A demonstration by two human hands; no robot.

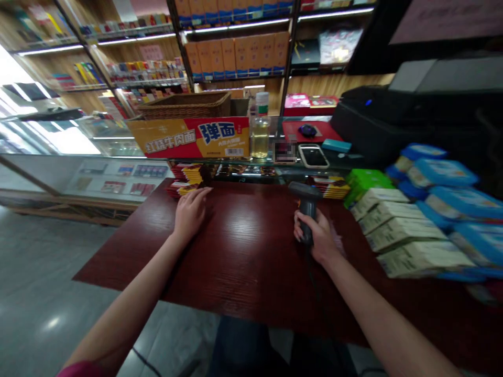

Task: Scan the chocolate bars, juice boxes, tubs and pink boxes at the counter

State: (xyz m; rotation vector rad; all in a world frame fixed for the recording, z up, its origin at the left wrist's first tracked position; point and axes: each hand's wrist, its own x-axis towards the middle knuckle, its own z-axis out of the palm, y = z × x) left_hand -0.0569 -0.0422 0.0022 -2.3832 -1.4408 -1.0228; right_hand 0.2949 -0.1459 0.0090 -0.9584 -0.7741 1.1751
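Observation:
My left hand is at the near side of a stack of small red and yellow packets on the dark red wooden counter. Its fingers stretch forward along the lowest packets, and its palm is partly turned from view. My right hand wraps around the handle of a black barcode scanner, held above the counter with its head pointing to the left. Behind the scanner lies a second stack of red and yellow packets.
At right, several pale tissue packs, a green pack and blue-lidded tubs are piled. Along the back stand a noodle carton, a wicker basket, a bottle and a phone. A glass display case is at left.

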